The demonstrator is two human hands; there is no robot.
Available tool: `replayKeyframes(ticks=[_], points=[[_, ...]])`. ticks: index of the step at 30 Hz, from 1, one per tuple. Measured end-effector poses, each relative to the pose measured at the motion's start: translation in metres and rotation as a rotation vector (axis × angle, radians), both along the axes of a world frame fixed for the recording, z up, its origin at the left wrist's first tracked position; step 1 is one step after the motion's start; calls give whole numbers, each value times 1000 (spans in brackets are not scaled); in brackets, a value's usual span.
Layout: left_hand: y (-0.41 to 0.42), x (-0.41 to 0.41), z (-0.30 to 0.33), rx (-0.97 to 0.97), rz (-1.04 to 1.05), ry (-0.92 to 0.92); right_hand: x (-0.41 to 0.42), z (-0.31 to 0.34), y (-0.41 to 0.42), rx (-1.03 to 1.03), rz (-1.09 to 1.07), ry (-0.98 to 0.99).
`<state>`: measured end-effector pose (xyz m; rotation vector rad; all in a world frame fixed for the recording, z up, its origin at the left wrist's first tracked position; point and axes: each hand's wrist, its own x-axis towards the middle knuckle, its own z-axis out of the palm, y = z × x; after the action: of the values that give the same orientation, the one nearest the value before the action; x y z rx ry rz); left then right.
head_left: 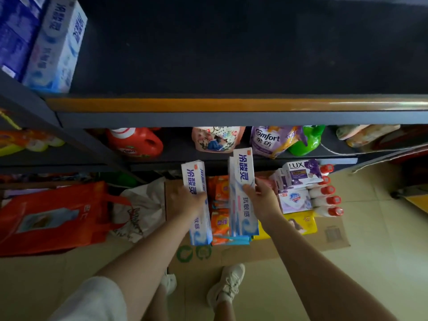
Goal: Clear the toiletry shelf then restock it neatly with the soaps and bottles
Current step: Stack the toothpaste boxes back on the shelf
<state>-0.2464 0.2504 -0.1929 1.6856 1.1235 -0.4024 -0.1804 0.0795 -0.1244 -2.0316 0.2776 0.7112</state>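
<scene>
Each hand's grip, left (188, 200) and right (260, 196), around toothpaste boxes (243, 193) below the bare shelf edge (208, 105).

both arms reach forward – left hand (187, 200) and right hand (262, 196) gripping

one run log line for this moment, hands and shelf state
left hand: holds white-blue toothpaste boxes | right hand: holds taller white-blue toothpaste box stack | dark top shelf: mostly bare | soaps on flattened cardboard
</scene>
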Motion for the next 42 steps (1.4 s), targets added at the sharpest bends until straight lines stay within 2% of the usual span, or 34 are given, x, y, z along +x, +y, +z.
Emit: replayKeyframes(ticks=[2,4,6,9,14,16,18,22,25,28,33,38,40,42], points=[[-3,0,3,38,-27,61,1,-8,5,-24,-16,10],[-5,3,6,41,-38,46,-1,-13,9,-66,-17,-6],[-6,8,10,-15,-15,31,0,-23,10,-149,53,-27],[-10,12,9,-100,17,7,0,-22,14,-136,56,52],[-8,16,2,-67,-121,-29,5,-14,12,-221,111,47],[-2,15,12,-62,-122,-24,5,-1,14,-258,114,-40],[8,9,28,-77,-180,-54,4,22,24,-261,179,-231],[57,-18,79,-99,-159,-232,3,91,78,-17,390,-625],[113,-42,130,49,-174,-369,3,140,141,161,578,-837],[165,-67,181,257,-229,-427,7,167,210,181,770,-965],[218,-90,229,523,-318,-527,20,174,302,-19,1088,-871],[240,-89,234,978,-551,-612,30,155,319,-442,1372,-897],[240,-87,229,1094,-599,-600,30,151,305,-516,1366,-926],[235,-85,224,1144,-655,-608,29,152,289,-532,1230,-979]])
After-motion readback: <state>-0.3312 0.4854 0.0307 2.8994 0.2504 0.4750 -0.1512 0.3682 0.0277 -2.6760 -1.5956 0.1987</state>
